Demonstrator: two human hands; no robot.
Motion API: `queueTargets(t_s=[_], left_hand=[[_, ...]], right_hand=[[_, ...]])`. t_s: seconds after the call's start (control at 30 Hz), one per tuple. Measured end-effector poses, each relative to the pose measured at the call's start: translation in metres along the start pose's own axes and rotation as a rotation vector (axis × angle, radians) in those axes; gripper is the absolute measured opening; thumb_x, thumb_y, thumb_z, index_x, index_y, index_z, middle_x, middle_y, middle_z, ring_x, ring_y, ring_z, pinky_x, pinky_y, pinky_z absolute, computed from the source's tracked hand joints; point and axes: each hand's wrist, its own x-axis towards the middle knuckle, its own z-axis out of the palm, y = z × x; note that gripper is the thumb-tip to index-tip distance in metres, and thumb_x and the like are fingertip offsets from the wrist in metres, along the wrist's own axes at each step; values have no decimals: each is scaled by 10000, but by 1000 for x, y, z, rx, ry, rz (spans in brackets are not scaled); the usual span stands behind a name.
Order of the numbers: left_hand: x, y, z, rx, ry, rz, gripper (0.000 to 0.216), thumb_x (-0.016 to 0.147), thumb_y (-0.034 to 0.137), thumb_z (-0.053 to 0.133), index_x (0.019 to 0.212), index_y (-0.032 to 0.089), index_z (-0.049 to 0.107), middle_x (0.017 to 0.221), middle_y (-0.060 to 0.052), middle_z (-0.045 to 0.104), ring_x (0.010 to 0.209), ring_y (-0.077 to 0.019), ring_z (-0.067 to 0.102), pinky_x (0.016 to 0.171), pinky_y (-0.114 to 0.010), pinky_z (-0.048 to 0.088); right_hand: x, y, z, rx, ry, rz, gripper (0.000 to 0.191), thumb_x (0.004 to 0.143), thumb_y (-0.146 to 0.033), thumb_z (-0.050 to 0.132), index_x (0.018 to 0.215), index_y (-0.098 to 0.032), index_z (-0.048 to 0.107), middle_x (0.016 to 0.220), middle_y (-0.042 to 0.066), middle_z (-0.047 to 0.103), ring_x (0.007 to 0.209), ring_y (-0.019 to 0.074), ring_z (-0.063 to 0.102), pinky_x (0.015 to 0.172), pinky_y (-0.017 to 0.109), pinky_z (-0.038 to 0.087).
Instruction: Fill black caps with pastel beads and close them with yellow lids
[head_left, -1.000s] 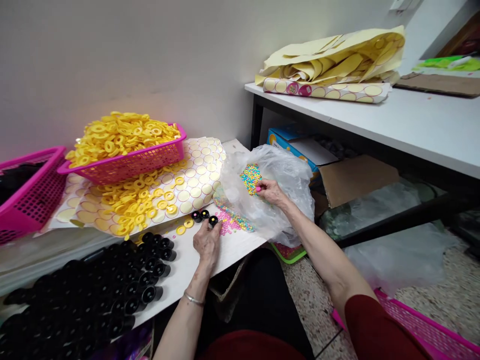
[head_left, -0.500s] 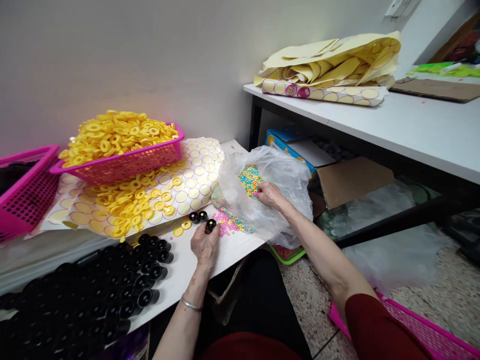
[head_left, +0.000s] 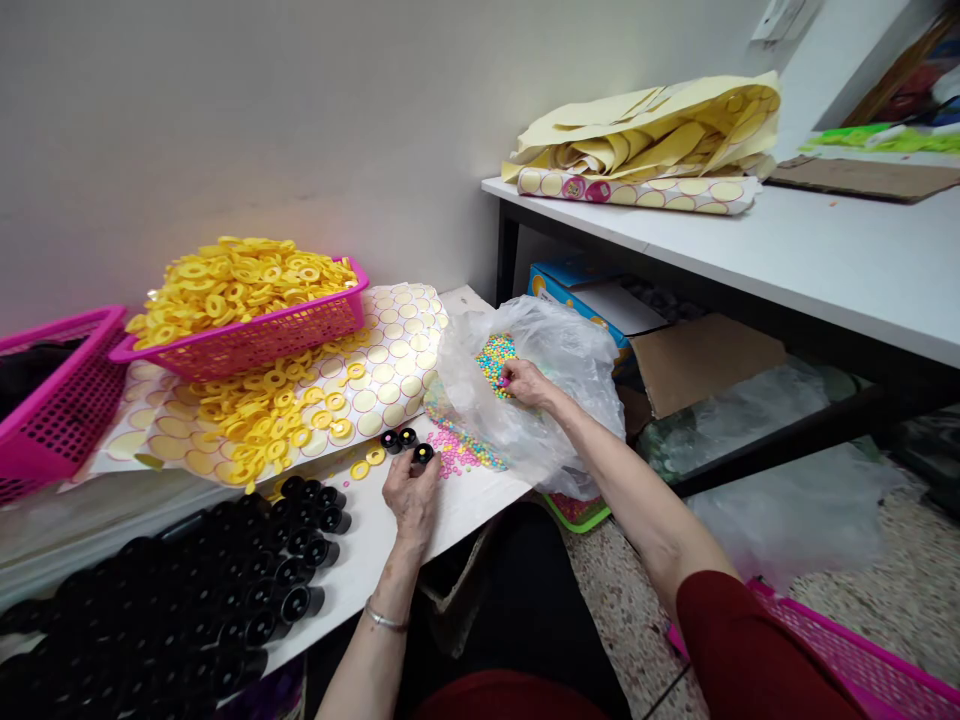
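Note:
The fingers of my left hand point(head_left: 411, 497) are closed round a small black cylindrical cup point(head_left: 424, 453) with a yellow bead in its top. Just behind it stand two more black cups point(head_left: 398, 440). At the mouth of a clear plastic bag point(head_left: 577, 350), my right hand point(head_left: 529, 383) is pinched over a heap of small blue, yellow and pink beads point(head_left: 496, 358). Something pink shows at its fingertips; what it is I cannot make out. Loose pink beads point(head_left: 454, 456) lie on the white board right of the held cup.
Many black cups point(head_left: 296, 602) stand packed at the lower left. Yellow rings point(head_left: 274, 410) are spilled on a sticker sheet point(head_left: 405, 335) before a heaped pink basket point(head_left: 255, 340). On the right are a white table point(head_left: 840, 250) and an open cardboard box point(head_left: 705, 365).
My right hand's fingertips have shifted slightly left over the beads. The left hand keeps its hold on the black cup. The whole view has tilted a little.

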Motion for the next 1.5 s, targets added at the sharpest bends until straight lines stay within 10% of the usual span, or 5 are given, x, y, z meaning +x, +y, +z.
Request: queueTargets(t_s=[0.4, 0.67, 1.0, 1.3, 1.5], left_hand=[[-15, 40, -2, -307, -268, 112, 220, 640, 287, 697, 837, 188, 712, 722, 14, 615, 582, -91, 477, 568, -228, 417], [-18, 31, -4, -147, -322, 219, 239, 621, 211, 678, 857, 206, 711, 734, -1, 648, 681, -134, 553, 653, -260, 456], [-20, 19, -10, -138, -343, 135, 275, 627, 201, 669, 900, 204, 703, 750, 8, 645, 703, -135, 564, 683, -263, 453], [-21, -5, -33, -159, -331, 68, 213, 640, 222, 641, 844, 179, 681, 797, -7, 645, 712, -131, 562, 681, -262, 445], [-26, -23, -52, -83, -320, 44, 199, 617, 201, 598, 803, 189, 667, 757, -1, 646, 682, -131, 566, 671, -262, 464]], right_hand=[[-63, -25, -4, 756, 88, -55, 286, 546, -344, 768, 729, -185, 617, 676, -29, 580, 627, 107, 496, 632, 266, 414], [-109, -79, 12, -42, -97, -619, 167, 867, -180, 503, 829, -183, 666, 792, 42, 610, 764, 156, 497, 701, 284, 388], [-116, -108, 29, -684, -130, -755, 224, 853, -122, 477, 868, -174, 694, 862, 97, 622, 847, 221, 462, 694, 336, 339], [-92, -52, 23, -102, 255, -277, 170, 805, -225, 494, 809, -178, 657, 776, 44, 594, 724, 171, 526, 678, 294, 415], [-84, -45, 32, -330, 424, -102, 181, 787, -199, 461, 779, -186, 642, 845, 86, 610, 798, 210, 539, 696, 310, 409]])
